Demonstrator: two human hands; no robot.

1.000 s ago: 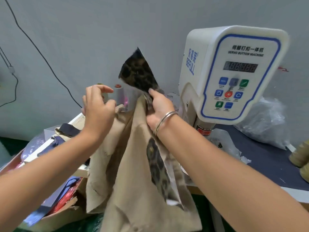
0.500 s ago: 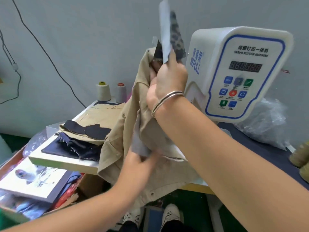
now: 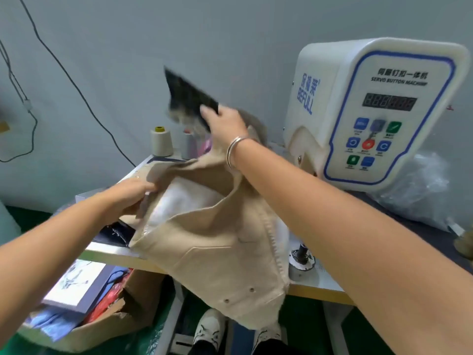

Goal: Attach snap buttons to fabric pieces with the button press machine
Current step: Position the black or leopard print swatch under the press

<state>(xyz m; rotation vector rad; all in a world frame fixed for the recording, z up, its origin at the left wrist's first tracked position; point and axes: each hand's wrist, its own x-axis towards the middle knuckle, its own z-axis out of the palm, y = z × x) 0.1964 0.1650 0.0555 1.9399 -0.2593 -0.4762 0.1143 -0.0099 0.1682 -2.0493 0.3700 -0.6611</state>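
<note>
The beige cotton garment (image 3: 220, 247) now hangs spread open over the front edge of the white worktop (image 3: 314, 280), its pale lining showing; half a second ago it was bunched and held high against the white and blue button press machine (image 3: 371, 111). The right hand (image 3: 225, 124), with a silver bangle (image 3: 236, 149) on its wrist, has dropped lower and moved left, away from the machine, and its fingers pinch the dark leopard-print fabric flap (image 3: 189, 98) at the garment's top, which sticks up, blurred. The left hand (image 3: 130, 196) has come up from beneath the cloth to the garment's left edge, where its curled fingers grip the beige hem. Two snap buttons (image 3: 239, 295) show near the garment's lower edge. Two thread cones (image 3: 161, 142) stand at the worktop's back, and a cardboard box (image 3: 102, 324) of oddments sits below on the left.
</note>
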